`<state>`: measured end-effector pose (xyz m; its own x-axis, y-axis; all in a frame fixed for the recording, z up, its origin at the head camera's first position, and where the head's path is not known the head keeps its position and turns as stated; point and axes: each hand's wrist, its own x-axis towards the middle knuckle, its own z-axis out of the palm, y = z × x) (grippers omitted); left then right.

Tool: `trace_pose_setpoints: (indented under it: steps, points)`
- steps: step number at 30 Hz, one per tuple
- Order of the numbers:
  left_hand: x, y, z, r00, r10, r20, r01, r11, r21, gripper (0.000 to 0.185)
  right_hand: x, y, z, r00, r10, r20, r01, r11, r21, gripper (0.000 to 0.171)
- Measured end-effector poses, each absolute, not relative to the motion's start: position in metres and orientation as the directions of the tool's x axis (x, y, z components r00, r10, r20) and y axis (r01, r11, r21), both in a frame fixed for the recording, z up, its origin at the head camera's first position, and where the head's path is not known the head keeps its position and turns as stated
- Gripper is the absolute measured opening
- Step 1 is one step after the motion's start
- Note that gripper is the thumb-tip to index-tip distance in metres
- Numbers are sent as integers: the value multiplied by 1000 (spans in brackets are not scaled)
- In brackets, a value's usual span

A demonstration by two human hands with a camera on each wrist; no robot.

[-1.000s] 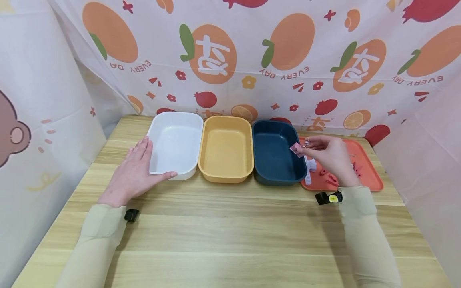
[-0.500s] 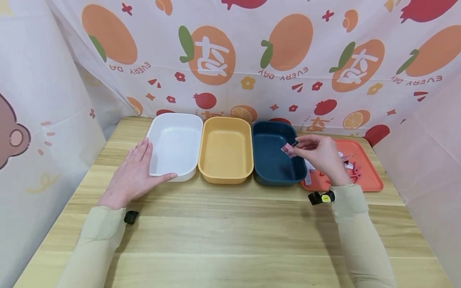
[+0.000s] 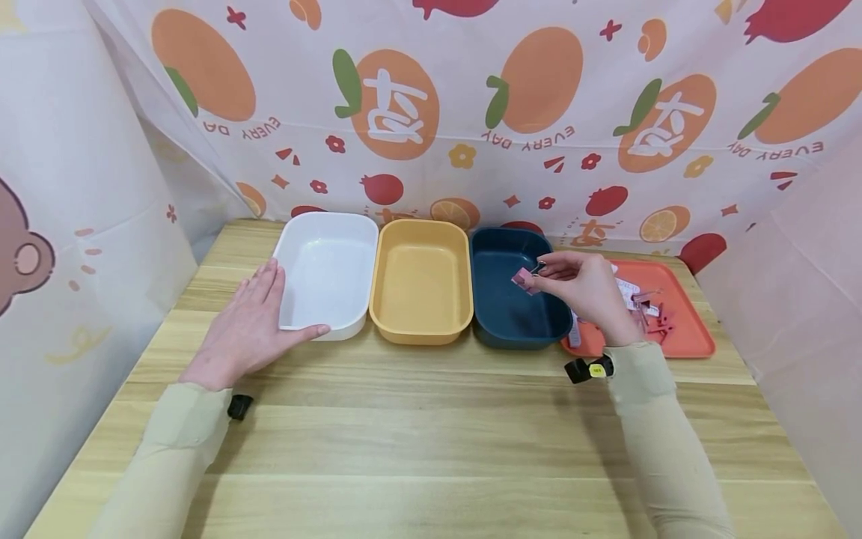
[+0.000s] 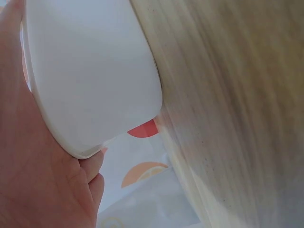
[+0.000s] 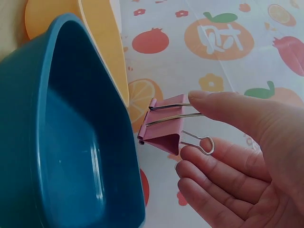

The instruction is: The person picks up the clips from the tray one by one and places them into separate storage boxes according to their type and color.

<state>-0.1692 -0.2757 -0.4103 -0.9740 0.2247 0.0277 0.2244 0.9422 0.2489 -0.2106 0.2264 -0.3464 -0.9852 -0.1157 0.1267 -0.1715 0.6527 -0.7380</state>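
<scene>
A pink binder clip (image 5: 164, 126) with silver wire handles is pinched between the thumb and fingers of my right hand (image 3: 584, 288). In the head view the clip hangs over the dark blue bin (image 3: 508, 326), near its right side. My left hand (image 3: 245, 322) rests with straight fingers along the left rim of the white bin (image 3: 326, 281), its thumb at the front edge. From the left wrist view, the palm lies against the white bin's wall (image 4: 95, 80). Between these two bins stands a yellow bin (image 3: 423, 288). No items show inside the three bins.
An orange tray (image 3: 690, 329) at the right, partly hidden by my right hand, bears several pink and white small items (image 3: 656, 318). The wooden table (image 3: 417, 434) extends in front of the bins. A fruit-print curtain (image 3: 465, 112) hangs right behind them.
My right hand has moved left with the binder clip, from the orange tray's edge to over the dark blue bin. More of the tray now shows. My left hand has stayed put.
</scene>
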Motion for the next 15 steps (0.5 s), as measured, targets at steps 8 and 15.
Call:
trace_pose_setpoints:
  steps: [8,15]
  points:
    - [-168,-275,-410,-973,230,27,230,943,239,126,-214,215,-353,-986,-125,114,-167,633,-756,52]
    - [-168,-276,-410,-972,233,35,234,944,233,126,-216,199,-353,-984,-131,122,-177,585,-791,49]
